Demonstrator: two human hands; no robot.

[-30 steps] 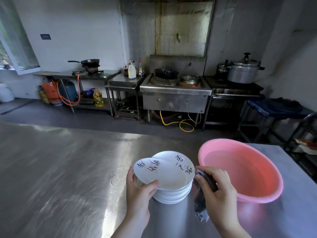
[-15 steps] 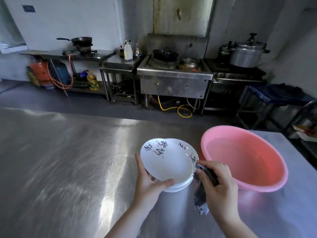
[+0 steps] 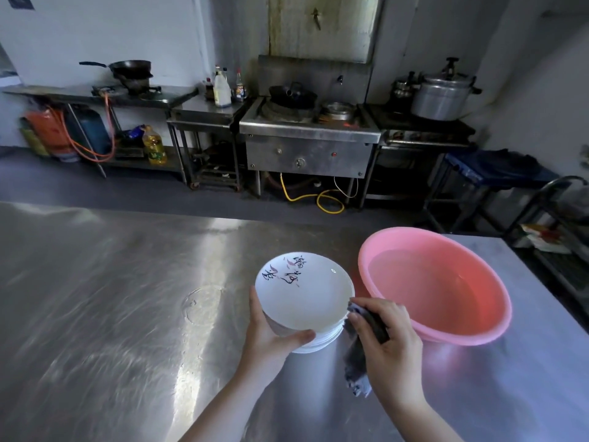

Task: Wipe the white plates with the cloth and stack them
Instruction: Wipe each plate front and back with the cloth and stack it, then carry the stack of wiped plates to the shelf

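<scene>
My left hand (image 3: 271, 336) grips a white plate (image 3: 304, 290) with black brush writing by its near left rim, thumb on top, tilted toward me. Under it a stack of white plates (image 3: 318, 342) sits on the steel table (image 3: 111, 314), mostly hidden by the lifted plate. My right hand (image 3: 387, 339) holds a dark grey cloth (image 3: 358, 371). The cloth's upper end touches the plate's right rim and its tail hangs below my fist.
A pink plastic basin (image 3: 436, 282) holding water stands just right of the plates, close to my right hand. Across the aisle are a steel stove (image 3: 309, 135), a wok on a side bench (image 3: 130, 68) and a large pot (image 3: 441, 94). A rack (image 3: 561, 224) stands at the right.
My left hand has lifted the top plate off the stack and tilted it up toward me. My right hand has brought the cloth up to the plate's right rim. The view has dipped downward.
</scene>
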